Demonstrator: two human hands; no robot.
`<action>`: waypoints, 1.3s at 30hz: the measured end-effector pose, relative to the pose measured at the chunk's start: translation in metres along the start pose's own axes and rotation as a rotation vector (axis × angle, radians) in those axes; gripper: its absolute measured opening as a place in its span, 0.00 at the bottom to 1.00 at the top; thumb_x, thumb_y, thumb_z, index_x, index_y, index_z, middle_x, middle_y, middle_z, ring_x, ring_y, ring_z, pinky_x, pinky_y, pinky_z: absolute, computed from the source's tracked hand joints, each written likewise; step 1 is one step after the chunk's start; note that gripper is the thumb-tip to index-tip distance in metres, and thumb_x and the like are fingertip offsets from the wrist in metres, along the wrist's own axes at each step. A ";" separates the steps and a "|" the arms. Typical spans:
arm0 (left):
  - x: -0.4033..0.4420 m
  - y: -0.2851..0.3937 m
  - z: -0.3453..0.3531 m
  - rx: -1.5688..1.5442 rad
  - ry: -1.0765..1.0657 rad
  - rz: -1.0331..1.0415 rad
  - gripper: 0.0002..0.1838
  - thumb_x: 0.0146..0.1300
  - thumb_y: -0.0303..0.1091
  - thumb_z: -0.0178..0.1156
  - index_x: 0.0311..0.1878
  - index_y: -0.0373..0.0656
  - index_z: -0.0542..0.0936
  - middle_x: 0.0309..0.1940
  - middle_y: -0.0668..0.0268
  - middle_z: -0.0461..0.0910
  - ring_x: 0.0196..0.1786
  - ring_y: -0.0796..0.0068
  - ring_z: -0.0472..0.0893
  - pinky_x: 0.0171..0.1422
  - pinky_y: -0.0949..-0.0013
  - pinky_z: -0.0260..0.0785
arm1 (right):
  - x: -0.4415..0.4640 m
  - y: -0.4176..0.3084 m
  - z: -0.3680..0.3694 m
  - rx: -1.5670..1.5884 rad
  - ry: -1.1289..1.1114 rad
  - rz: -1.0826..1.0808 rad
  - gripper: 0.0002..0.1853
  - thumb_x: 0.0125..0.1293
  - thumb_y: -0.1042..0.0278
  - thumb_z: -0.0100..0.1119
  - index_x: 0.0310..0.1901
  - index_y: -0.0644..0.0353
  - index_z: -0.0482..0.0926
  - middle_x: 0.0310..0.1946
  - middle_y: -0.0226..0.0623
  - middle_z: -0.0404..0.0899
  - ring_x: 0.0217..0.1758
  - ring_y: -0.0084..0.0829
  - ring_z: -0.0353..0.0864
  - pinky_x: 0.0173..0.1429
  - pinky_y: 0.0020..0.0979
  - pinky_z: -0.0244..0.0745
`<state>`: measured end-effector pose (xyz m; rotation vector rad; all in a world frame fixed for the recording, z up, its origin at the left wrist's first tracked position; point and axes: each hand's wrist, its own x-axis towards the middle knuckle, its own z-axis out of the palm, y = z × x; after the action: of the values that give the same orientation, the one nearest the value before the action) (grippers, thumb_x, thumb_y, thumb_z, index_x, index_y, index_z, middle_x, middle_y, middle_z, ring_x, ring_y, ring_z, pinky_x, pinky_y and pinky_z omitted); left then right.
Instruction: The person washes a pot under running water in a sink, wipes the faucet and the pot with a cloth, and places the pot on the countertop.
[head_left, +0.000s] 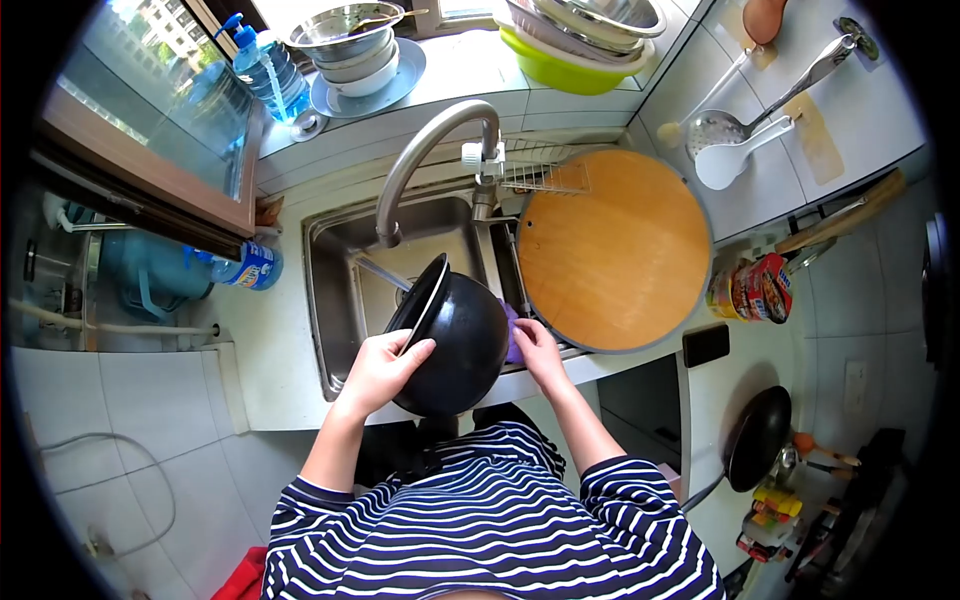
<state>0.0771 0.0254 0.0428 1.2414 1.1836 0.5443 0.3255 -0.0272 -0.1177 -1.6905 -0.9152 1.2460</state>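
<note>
A deep black pot [458,345] is tilted on its side over the front of the steel sink [335,335], its rim facing left. My left hand [385,368] grips that rim, thumb on the outside and fingers partly hidden inside. Beside the pot's right wall, my right hand [540,352] pinches a purple cloth [513,335]. A thin metal rod [382,272] shows behind the rim; whether it joins the pot, I cannot tell. The curved faucet [425,150] arches above the sink, with no water visibly flowing.
A round wooden board [615,250] lies right of the sink, near a wire rack [545,175]. A phone [706,345] and a frying pan [757,438] are at right. Stacked bowls [350,60] and a green basin [570,68] stand on the sill. Bottled detergent [255,268] stands left.
</note>
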 end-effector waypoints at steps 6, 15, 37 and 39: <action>-0.006 0.010 0.003 -0.228 0.027 0.062 0.18 0.67 0.42 0.55 0.39 0.32 0.79 0.32 0.70 0.79 0.35 0.85 0.74 0.41 0.80 0.66 | 0.003 -0.019 -0.003 0.513 -0.186 0.367 0.22 0.74 0.50 0.37 0.54 0.59 0.71 0.48 0.32 0.77 0.52 0.24 0.74 0.57 0.26 0.66; -0.015 -0.049 -0.004 -1.139 0.058 0.011 0.26 0.72 0.48 0.42 0.59 0.35 0.70 0.57 0.56 0.74 0.58 0.63 0.74 0.65 0.62 0.64 | -0.040 -0.009 -0.002 0.607 -0.013 0.399 0.26 0.72 0.42 0.36 0.58 0.53 0.69 0.55 0.33 0.72 0.60 0.28 0.67 0.63 0.37 0.58; -0.088 0.012 0.126 -0.160 -0.204 0.534 0.22 0.66 0.45 0.56 0.20 0.41 0.69 0.16 0.80 0.63 0.21 0.89 0.58 0.25 0.77 0.44 | -0.172 -0.025 -0.084 1.300 -0.040 0.149 0.16 0.68 0.63 0.46 0.50 0.65 0.73 0.45 0.39 0.77 0.48 0.34 0.77 0.51 0.38 0.76; -0.082 0.020 0.165 -0.226 -0.259 0.498 0.21 0.66 0.44 0.56 0.20 0.42 0.69 0.16 0.79 0.63 0.22 0.89 0.57 0.25 0.76 0.43 | -0.191 -0.010 -0.120 1.079 0.137 0.074 0.16 0.68 0.62 0.47 0.49 0.64 0.74 0.44 0.40 0.77 0.48 0.34 0.77 0.53 0.37 0.75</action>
<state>0.2008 -0.1089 0.0741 1.3637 0.5733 0.8301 0.3946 -0.2181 -0.0190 -0.9075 -0.0134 1.2924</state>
